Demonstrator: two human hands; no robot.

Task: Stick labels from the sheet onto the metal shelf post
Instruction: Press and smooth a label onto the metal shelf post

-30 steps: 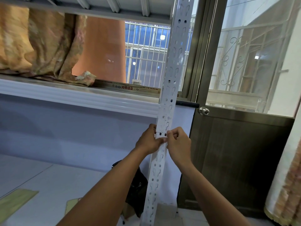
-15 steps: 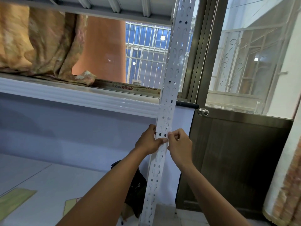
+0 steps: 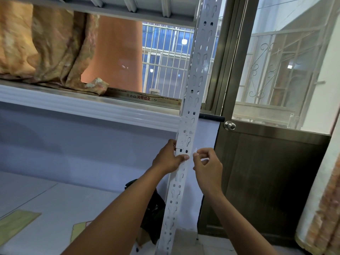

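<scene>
Label [image 3: 195,151], seemingly, in right grip [image 3: 199,157]

Bare forearms — no sleeves, no jewellery

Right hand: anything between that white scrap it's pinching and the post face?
Nothing visible. The right hand holds the small white piece just off the right edge of the metal shelf post, only open air between. The left hand grips the post's left side, thumb across the face lower down.

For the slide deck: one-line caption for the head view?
Left hand presses against the perforated white metal shelf post while right hand pinches a small white label beside it.
</scene>
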